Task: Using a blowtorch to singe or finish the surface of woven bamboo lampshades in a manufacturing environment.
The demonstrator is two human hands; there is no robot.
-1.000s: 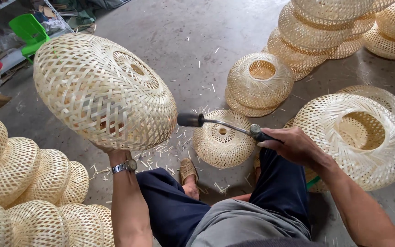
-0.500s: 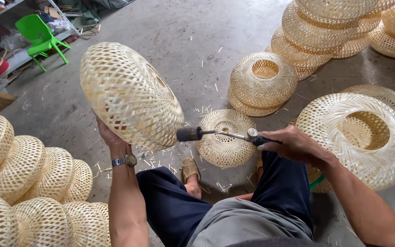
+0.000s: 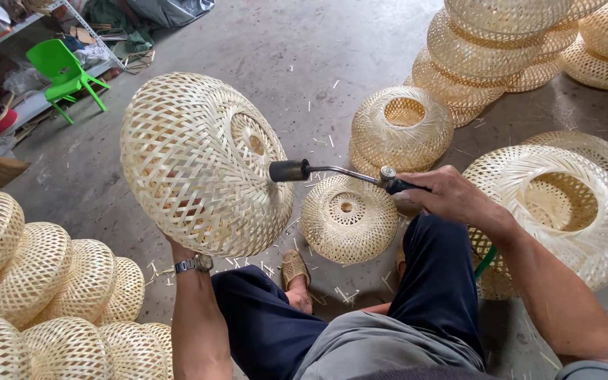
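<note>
At the far left stood a green chair (image 3: pixel 65 70), with stacked woven shades (image 3: pixel 43 295) nearer. The left hand (image 3: pixel 177 248), mostly hidden so its fingers could not be judged, held up a large woven bamboo shade (image 3: pixel 198 165) left of centre. The right hand (image 3: pixel 448 197) gripped a torch (image 3: pixel 339 172), nozzle just beside the shade. A small shade (image 3: pixel 350 218) lay on the floor (image 3: pixel 297 49).

Held bamboo lampshade (image 3: pixel 198 165): pale straw yellow, open criss-cross lattice weave.
Torch nozzle (image 3: pixel 288 170): dark grey-black, on a silvery metal tube.
Small lampshade on floor (image 3: pixel 348 217): same pale straw, tighter weave.
Trousers (image 3: pixel 283 324): dark navy blue.
Wristwatch (image 3: pixel 193 264): silver metal.
Small plastic chair (image 3: pixel 65 70): bright green.
Concrete floor (image 3: pixel 297 63): dull grey, flecked with pale bamboo slivers.
</note>
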